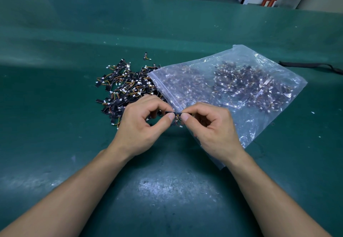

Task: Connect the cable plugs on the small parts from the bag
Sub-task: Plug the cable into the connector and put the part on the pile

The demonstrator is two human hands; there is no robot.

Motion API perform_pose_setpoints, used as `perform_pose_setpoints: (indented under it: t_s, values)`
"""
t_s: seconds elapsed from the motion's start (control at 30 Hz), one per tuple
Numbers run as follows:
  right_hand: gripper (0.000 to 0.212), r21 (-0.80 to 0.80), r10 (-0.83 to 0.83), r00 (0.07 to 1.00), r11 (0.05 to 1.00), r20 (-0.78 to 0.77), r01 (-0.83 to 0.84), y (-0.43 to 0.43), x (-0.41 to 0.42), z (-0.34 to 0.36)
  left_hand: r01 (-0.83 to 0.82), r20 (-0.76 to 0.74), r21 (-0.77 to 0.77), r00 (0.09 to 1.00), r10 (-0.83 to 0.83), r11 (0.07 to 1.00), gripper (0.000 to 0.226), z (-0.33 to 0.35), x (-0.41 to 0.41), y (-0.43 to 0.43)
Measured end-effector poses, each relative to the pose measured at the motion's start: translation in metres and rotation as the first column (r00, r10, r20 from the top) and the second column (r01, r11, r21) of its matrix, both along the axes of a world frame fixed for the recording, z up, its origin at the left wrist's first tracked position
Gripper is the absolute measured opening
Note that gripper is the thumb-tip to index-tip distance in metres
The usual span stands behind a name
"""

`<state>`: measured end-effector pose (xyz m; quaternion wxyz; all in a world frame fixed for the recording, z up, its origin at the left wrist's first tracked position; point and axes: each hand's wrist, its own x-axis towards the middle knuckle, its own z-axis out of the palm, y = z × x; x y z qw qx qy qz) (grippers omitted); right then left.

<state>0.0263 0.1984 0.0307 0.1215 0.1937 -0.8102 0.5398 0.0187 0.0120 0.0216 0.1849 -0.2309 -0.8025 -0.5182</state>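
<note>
Both hands are meeting above the green bench (pixel 55 106). The left hand (pixel 141 125) is pinching one end of a small black part (pixel 169 111) between thumb and forefinger, and the right hand (pixel 211 125) is pinching the other end in the same way. Short coloured wires (pixel 178 119) are hanging between the thumbs. Just beyond the left hand a pile of parts (pixel 126 86) is lying, and beyond the right hand the clear bag (pixel 232 88) is lying open toward the pile.
</note>
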Motion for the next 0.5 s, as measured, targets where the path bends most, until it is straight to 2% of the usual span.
perform_pose_setpoints:
  t_s: [0.17,0.5]
  values:
    - [0.014,-0.016,-0.024,1.0,1.0,0.008,0.025,0.0007,0.0009,0.0005,-0.002,-0.024,0.008,1.0,0.002,1.0,0.008,0.0011,-0.0003,-0.0007]
    - [0.021,-0.028,-0.032,0.999,0.999,-0.002,0.032,0.0003,0.0003,0.0001,-0.001,-0.014,-0.005,1.0,0.001,1.0,0.012,0.0005,-0.0004,-0.0011]
